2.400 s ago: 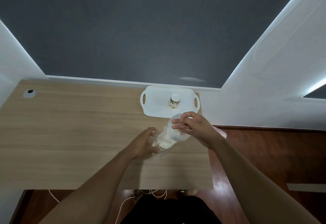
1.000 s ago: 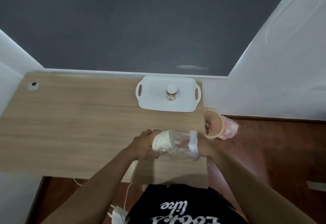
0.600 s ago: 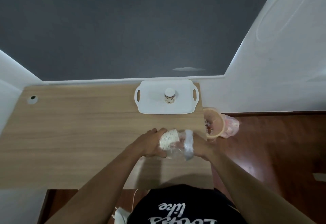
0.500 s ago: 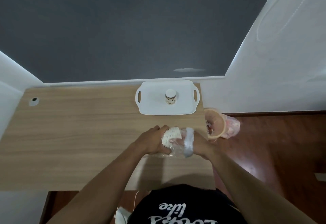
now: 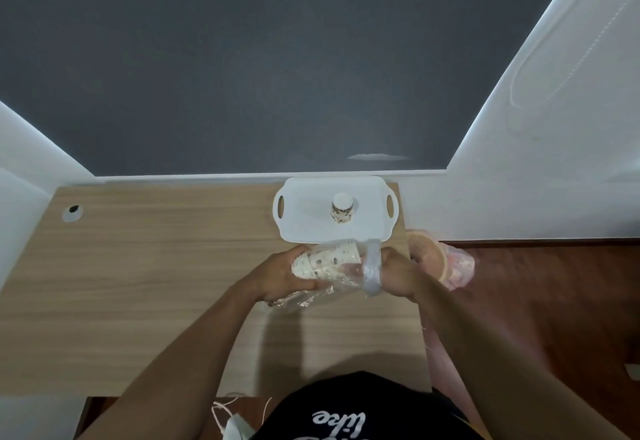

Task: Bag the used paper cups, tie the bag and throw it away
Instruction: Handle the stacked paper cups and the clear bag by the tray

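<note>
A clear plastic bag (image 5: 341,282) lies on its side above the wooden table (image 5: 138,283), held between both hands. A stack of patterned paper cups (image 5: 327,261) fills its left part. My left hand (image 5: 280,275) grips the bag's closed end around the cups. My right hand (image 5: 394,271) is inside the bag's rolled white mouth, which rings its fingers. One more patterned paper cup (image 5: 342,209) stands upside down on the white tray (image 5: 304,217) at the back of the table.
A bin with a pink liner (image 5: 440,263) stands on the wooden floor just off the table's right edge, beside my right hand. A cable hole (image 5: 72,211) sits at the table's far left. White cables (image 5: 225,412) hang below the near edge.
The bag with the cups has tipped onto its side and shortened as my two hands came together. My right hand has pushed into the bag's mouth.
</note>
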Motion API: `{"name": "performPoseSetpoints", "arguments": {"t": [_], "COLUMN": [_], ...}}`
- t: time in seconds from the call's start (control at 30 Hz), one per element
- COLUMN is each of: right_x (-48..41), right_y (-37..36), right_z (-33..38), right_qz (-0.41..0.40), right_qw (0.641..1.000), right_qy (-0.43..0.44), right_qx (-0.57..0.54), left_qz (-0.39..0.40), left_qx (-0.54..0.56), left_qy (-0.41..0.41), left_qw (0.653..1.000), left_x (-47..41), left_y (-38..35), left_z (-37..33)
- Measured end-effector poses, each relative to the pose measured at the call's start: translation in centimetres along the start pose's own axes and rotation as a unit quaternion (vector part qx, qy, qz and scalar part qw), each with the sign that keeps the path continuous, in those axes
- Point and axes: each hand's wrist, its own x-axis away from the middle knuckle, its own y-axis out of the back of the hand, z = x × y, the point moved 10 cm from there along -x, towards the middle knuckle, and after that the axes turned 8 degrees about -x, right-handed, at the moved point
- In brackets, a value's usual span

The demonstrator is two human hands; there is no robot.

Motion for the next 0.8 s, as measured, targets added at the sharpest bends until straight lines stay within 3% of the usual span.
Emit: {"name": "performPoseSetpoints", "arguments": {"t": [0.23, 0.33, 0.43, 0.6, 0.7, 0.8], "right_x": [-0.5, -0.4, 0.1, -0.7, -1.9, -3.3], "right_y": [4.0, 7.3, 10.3, 9.2, 6.3, 3.3], "right_z": [0.6, 0.4, 0.8, -0.1, -0.9, -0.4], "right_qz": [-0.069, -0.138, -0.199, -0.157, -0.111, -0.075], "right_qw": [0.994, 0.988, 0.980, 0.970, 0.975, 0.991], "right_qy": [-0.021, -0.048, -0.022, -0.018, -0.031, -0.026], "right_qx": [0.088, 0.050, -0.016, -0.185, -0.190, -0.110], "left_qz": [-0.016, -0.046, -0.080, -0.117, -0.104, -0.096], "left_qx": [0.019, 0.020, 0.052, 0.164, 0.210, 0.238], "left_qy": [0.053, 0.127, 0.207, 0.201, 0.167, 0.138], "left_qw": [0.998, 0.991, 0.974, 0.959, 0.958, 0.957], "left_x": [0.5, 0.8, 1.3, 0.2, -1.1, -2.7], "left_y": [1.7, 2.2, 2.5, 1.9, 1.1, 0.6], "left_z": [3.8, 7.4, 11.3, 11.2, 7.8, 5.4]}}
